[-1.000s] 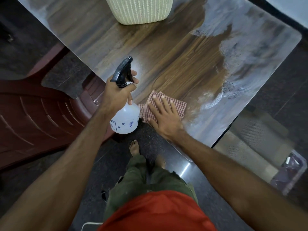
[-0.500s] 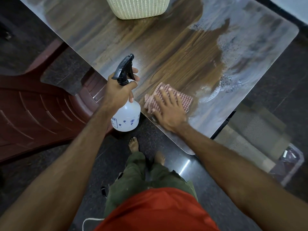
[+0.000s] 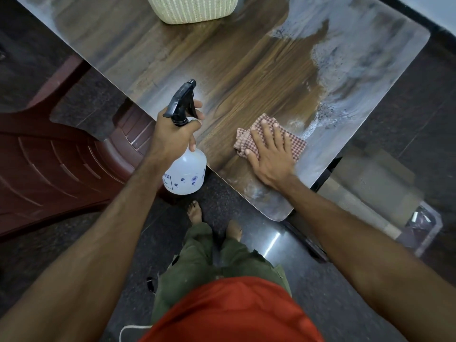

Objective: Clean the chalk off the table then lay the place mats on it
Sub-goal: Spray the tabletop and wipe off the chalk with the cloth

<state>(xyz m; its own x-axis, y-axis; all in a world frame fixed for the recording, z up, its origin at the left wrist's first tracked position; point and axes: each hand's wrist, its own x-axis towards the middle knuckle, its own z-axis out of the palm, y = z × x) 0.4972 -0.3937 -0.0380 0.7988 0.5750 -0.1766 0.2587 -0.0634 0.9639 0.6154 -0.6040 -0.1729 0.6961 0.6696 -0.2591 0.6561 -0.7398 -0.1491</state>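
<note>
A wooden table (image 3: 246, 70) runs across the upper view, with white chalk smears (image 3: 357, 60) over its right part and a cleaner brown strip in the middle. My right hand (image 3: 269, 154) presses flat, fingers spread, on a red-checked cloth (image 3: 296, 146) near the table's front edge, next to the chalk. My left hand (image 3: 172, 134) grips the neck of a white spray bottle (image 3: 185, 174) with a black trigger head, held just off the table's near-left edge. No place mats are in view.
A cream woven basket (image 3: 195, 8) stands at the far side of the table. A dark red plastic chair (image 3: 49, 164) sits to the left. A clear box (image 3: 419, 225) lies on the dark floor at the right. My bare feet (image 3: 195, 213) stand below the table's corner.
My right hand has slid the cloth to the right along the front edge, toward the chalk. The left hand with the spray bottle has stayed about where it was.
</note>
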